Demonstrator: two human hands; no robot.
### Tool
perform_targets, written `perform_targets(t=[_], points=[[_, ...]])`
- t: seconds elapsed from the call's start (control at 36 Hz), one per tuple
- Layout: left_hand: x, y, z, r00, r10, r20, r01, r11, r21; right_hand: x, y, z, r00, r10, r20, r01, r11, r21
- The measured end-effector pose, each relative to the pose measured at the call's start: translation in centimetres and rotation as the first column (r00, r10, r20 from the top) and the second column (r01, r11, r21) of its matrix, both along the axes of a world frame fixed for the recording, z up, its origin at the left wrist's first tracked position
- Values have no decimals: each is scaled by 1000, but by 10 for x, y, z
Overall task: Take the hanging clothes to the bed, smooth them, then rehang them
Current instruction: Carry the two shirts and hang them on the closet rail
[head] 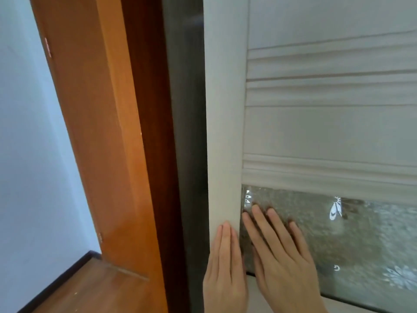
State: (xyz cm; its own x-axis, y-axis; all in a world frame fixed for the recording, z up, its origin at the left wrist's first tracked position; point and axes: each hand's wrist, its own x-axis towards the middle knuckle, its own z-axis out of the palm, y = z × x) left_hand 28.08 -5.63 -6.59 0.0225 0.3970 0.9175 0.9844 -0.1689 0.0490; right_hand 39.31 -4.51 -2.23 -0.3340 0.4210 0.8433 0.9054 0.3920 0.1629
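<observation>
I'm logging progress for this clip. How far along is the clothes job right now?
Done: nothing visible; no clothes, hanger or bed in view. In hand: the left hand lies flat on a pale door frame, the right hand flat on its patterned glass panel, seemingly to slide it. Left: fetching the clothes, smoothing, rehanging.

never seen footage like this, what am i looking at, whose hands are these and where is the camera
There is no machine: a person wears one camera on the head, looking forward and down, so you see their own bare hands. The left hand lies flat on the white frame of a pale panelled door, possibly a wardrobe's; the right hand lies flat on its patterned frosted glass. Neither holds anything. A dark gap shows beside the frame, with an orange wooden door and wooden floor to the left. No clothes are in view.
</observation>
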Motion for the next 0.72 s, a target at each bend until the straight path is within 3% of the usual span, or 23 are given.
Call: perform_targets(t=[0.17, 0.5, 0.72], points=[[-38, 7, -5, 992, 121, 35, -118, 991, -63, -45, 7, 4, 1000, -2, 29, 2, 1000, -23], [-78, 13, -3, 985, 156, 70, -153, 987, -45, -87, 13, 3, 995, 67, 73, -64, 997, -35], [-79, 11, -4, 978, 202, 49, -194, 972, -130, -85, 9, 8, 983, 178, 52, -168, 973, -157]])
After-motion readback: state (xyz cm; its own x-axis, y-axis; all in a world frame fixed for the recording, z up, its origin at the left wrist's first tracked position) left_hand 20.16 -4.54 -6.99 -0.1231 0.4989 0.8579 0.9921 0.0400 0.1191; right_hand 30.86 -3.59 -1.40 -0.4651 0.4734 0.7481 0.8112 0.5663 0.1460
